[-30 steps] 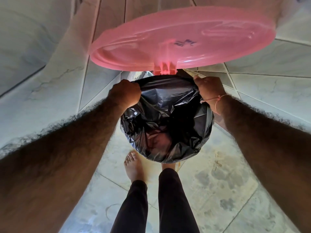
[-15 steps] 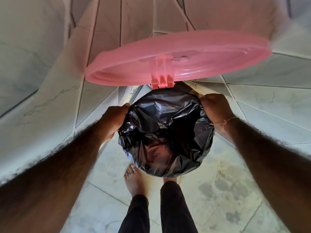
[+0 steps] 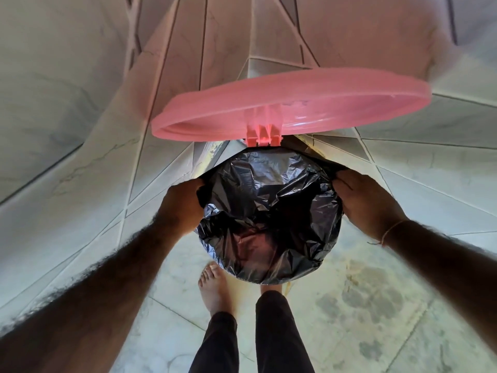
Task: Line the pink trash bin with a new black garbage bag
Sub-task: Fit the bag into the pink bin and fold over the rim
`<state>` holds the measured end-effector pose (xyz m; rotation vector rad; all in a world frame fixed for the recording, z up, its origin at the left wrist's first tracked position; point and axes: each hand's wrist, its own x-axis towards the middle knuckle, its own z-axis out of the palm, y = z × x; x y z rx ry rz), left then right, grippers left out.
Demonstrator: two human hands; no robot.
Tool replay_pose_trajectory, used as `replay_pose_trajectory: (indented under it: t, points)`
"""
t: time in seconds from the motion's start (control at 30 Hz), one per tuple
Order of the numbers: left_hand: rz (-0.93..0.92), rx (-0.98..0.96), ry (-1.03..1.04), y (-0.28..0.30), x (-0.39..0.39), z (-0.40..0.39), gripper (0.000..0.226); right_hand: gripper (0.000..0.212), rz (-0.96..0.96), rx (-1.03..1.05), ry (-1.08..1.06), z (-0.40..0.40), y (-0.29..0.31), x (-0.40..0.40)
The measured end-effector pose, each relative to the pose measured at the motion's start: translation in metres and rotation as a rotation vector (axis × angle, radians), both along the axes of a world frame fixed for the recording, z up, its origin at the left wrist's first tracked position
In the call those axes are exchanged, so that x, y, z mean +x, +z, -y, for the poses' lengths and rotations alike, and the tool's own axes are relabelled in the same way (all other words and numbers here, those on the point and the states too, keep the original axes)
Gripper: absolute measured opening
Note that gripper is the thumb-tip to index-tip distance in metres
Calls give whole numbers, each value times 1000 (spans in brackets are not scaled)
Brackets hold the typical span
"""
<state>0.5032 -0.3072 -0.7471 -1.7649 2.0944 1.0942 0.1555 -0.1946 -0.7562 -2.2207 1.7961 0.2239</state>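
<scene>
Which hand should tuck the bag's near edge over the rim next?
Either could, marginally the left hand: it grips the bag lower on the side, closer to the near edge. The right hand holds higher, nearer the lid hinge.

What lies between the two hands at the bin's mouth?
In the head view, only the crinkled black garbage bag spans the stretch between the left hand and right hand; each grips its edge.

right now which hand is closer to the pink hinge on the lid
Right, though only slightly. The right hand grips the black bag edge below and right of the hinge; the left hand grips the opposite edge, lower left and a bit farther.
</scene>
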Motion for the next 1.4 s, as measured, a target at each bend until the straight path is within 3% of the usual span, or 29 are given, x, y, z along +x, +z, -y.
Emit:
replay_pose_trajectory:
  t: [0.1,0.33,0.43,0.57,0.63,0.77,0.9,1.03,1.1,1.2,1.3,1.33,1.4]
  points:
    - [-53,71,47,-5,7,0,33,22,-22,-36,48,-6,-5,-2]
    - [-40,32,17,-3,13,-9,42,29,-139,-65,254,-30,-10,-14]
    - [-112,86,184,-6,13,-17,39,31,-85,7,177,-35,-8,-14]
    - [-253,263,569,-15,9,-16,40,38,238,86,-120,-24,-2,6]
    - [-330,336,723,-18,11,-14,53,32,402,145,-432,-13,-1,11]
    - [-412,460,981,-20,9,-11,44,15,503,373,-889,1,-14,3]
    - [-482,508,1132,-8,2,-15,28,17,1045,710,-1376,-10,-17,15]
    - [-536,532,1228,-6,2,-20,22,24,1347,444,-1919,-30,-20,41]
    - [-514,469,1240,-8,-1,-19,20,17,1421,307,-2056,-36,-23,51]
    - [-355,249,1196,-11,-3,-13,22,14,1437,175,-2117,-35,-22,55]
    - [-121,-97,916,1,-5,-19,25,8,1373,29,-2107,-27,-13,51]
    - [-75,-223,783,8,-6,-27,27,3,1252,-56,-2052,-23,-7,49]
    - [-127,-378,561,29,-14,-42,32,11,715,-177,-1734,-15,5,46]
